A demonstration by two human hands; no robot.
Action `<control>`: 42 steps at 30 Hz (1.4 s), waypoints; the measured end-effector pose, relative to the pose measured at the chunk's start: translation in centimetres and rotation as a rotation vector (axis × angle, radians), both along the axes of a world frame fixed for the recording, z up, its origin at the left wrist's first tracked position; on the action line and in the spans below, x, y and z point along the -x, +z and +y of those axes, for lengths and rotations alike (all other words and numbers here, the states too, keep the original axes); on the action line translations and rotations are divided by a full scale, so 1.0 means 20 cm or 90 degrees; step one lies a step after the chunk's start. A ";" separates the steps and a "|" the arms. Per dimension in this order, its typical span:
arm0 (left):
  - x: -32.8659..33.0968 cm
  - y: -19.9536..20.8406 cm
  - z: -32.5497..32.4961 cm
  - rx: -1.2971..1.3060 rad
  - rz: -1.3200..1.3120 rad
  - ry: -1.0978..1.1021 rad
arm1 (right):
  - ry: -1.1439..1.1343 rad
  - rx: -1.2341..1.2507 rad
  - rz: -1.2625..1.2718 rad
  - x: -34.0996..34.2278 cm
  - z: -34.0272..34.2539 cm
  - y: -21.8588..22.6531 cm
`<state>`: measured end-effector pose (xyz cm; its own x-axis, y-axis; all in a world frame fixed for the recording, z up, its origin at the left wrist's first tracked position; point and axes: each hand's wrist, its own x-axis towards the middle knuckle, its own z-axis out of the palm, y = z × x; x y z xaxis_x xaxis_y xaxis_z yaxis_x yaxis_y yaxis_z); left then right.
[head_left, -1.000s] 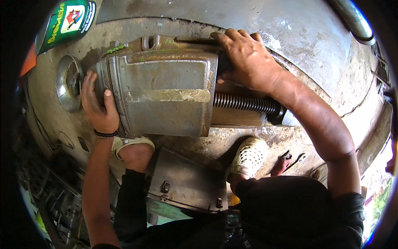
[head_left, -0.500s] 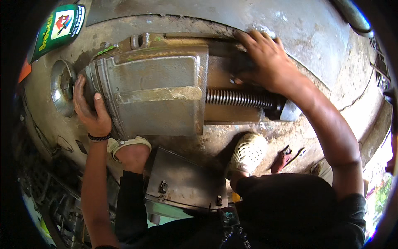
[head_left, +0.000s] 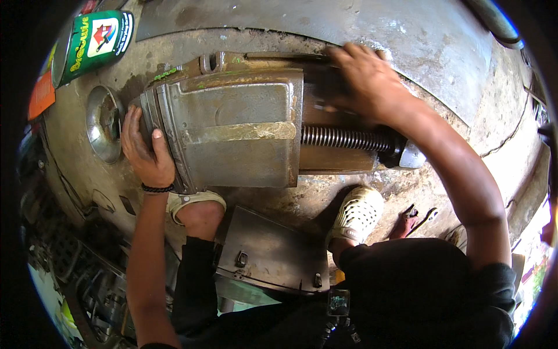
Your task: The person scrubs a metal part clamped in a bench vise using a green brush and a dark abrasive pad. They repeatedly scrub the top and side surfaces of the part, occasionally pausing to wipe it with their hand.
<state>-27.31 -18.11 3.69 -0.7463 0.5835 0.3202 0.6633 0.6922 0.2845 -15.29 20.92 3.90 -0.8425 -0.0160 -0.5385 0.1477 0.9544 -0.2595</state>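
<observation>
A large, heavy metal bench vise (head_left: 238, 110) lies on its side across the floor before me, its thick threaded screw (head_left: 346, 138) showing on the right. My left hand (head_left: 145, 151) rests against the vise's left end, with the thumb held apart from the fingers. Over the vise's far right part, my right hand (head_left: 372, 84) bends round a dark, blurred thing (head_left: 331, 87) pressed to the body. Motion and shadow hide what that thing is.
A green paint can (head_left: 87, 49) and a round metal dish (head_left: 104, 125) stand left of the vise. A metal box with latches (head_left: 273, 247) sits between my legs. Red-handled pliers (head_left: 405, 224) lie by my right shoe (head_left: 357, 215). A metal sheet (head_left: 430, 70) covers the far floor.
The whole scene sits slightly further right in the picture, as the view has shifted. My right hand stays over the same stretch of the vise, still blurred; my left hand keeps its place.
</observation>
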 end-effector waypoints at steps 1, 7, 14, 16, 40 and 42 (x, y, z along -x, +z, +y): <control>0.00 0.00 0.00 -0.017 -0.012 0.005 | -0.025 -0.038 -0.065 -0.02 0.02 0.00; -0.01 0.00 0.01 -0.001 -0.002 0.010 | 0.073 0.067 -0.024 0.11 -0.06 0.05; -0.01 -0.01 0.00 -0.058 -0.040 0.036 | 0.011 0.004 0.084 -0.04 -0.02 -0.04; 0.00 0.00 0.00 0.009 -0.002 0.026 | 0.074 0.056 0.051 0.03 -0.08 0.00; -0.01 -0.01 0.00 -0.037 -0.008 0.044 | 0.003 -0.029 -0.129 -0.06 0.03 0.02; -0.01 -0.01 0.00 -0.035 -0.015 0.064 | 0.018 0.027 -0.063 -0.03 -0.04 0.01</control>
